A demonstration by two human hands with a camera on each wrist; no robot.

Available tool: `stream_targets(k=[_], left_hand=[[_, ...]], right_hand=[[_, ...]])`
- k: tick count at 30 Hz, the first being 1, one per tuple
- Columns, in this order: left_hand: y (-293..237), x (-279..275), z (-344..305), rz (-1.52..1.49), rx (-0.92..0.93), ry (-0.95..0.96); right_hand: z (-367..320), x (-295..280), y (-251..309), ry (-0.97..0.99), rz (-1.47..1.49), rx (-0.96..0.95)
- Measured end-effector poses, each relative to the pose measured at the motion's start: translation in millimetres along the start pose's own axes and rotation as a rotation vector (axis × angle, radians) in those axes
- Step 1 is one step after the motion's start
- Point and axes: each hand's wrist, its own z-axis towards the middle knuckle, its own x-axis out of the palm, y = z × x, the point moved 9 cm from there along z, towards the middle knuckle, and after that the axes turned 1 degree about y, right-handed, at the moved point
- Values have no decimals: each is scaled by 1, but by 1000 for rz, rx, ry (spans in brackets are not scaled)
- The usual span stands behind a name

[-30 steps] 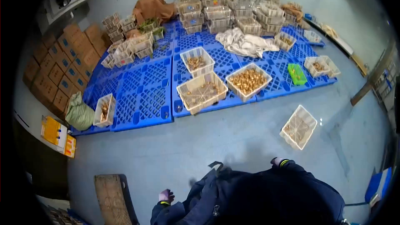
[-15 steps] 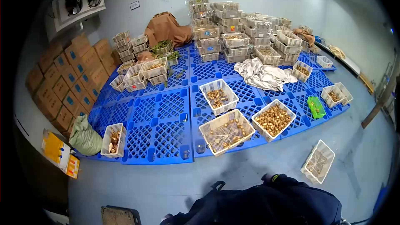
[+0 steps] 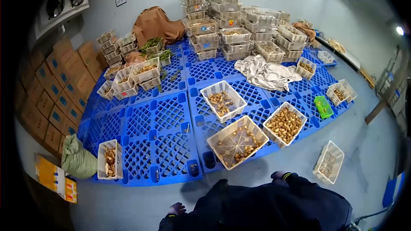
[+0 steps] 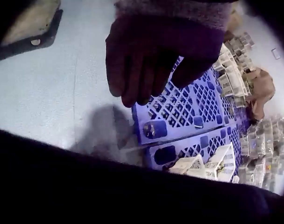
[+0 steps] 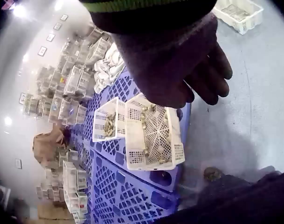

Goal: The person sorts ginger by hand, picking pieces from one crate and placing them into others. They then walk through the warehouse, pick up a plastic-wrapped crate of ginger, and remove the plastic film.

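My left hand (image 3: 176,208), in a dark glove, hangs low beside the dark jacket with its fingers loose and nothing in them. In the left wrist view the same gloved fingers (image 4: 142,77) point down over the floor and pallet edge. My right hand (image 3: 279,175), gloved too, hangs in front of the jacket; the right wrist view shows its relaxed fingers (image 5: 211,84) holding nothing. Nearest to it, on the blue pallet's (image 3: 173,145) front edge, is a white mesh crate (image 3: 224,147) with scattered brown bulb-like pieces. A fuller crate (image 3: 278,142) stands right of it, another crate (image 3: 234,114) behind.
A white crate (image 3: 329,162) stands on the floor at right. A green basket (image 3: 323,107) and crumpled pale cloth (image 3: 267,72) lie on the pallets. Crates (image 3: 235,36) are stacked behind. At left are cartons (image 3: 55,94), a green sack (image 3: 77,156) and a crate (image 3: 102,162).
The head view has tilted up and come closer to the pallets; the front crates look larger and nearer. Both hands still hang without holding anything.
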Motion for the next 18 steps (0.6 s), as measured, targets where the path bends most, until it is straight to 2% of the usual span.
stream_targets(k=[1, 3, 4, 5, 6, 7, 8, 9, 10, 12, 15, 17, 18], left_hand=[[19, -16, 3, -313, -201, -16], [26, -52, -12, -1030, -575, -285], [31, -77, -7, -897, -498, -370], [54, -83, -5, -1201, -550, -338], [29, -102, -29, -1062, -604, -568], [34, -104, -30, -1146, -663, -569], [33, -101, -34, -1223, -695, -533], [40, -104, -22, -1036, -497, -390], [46, -99, -20, -1077, -449, -294], [53, -89, -17, -1149, -354, -97], [60, -121, -21, -1037, -513, -228], [49, -146, 1, -956, -602, -301], [37, -161, 12, -962, -746, -384]], right_hand=[[16, -11, 20, 1, -134, -64], [59, -10, 46, 36, -621, -265], [83, -6, 59, 52, -971, -419], [82, -22, 69, 56, -492, -283], [79, -33, 80, 59, -21, -125], [98, -40, 91, -11, 82, -30], [104, -45, 109, -17, 130, -25], [102, -51, 136, -8, 137, -76], [97, -55, 163, 2, 150, -129], [86, -58, 193, -26, 488, -122], [89, -59, 219, -31, 511, -123], [121, -53, 219, -11, 431, -94], [129, -57, 228, -5, 370, -75]])
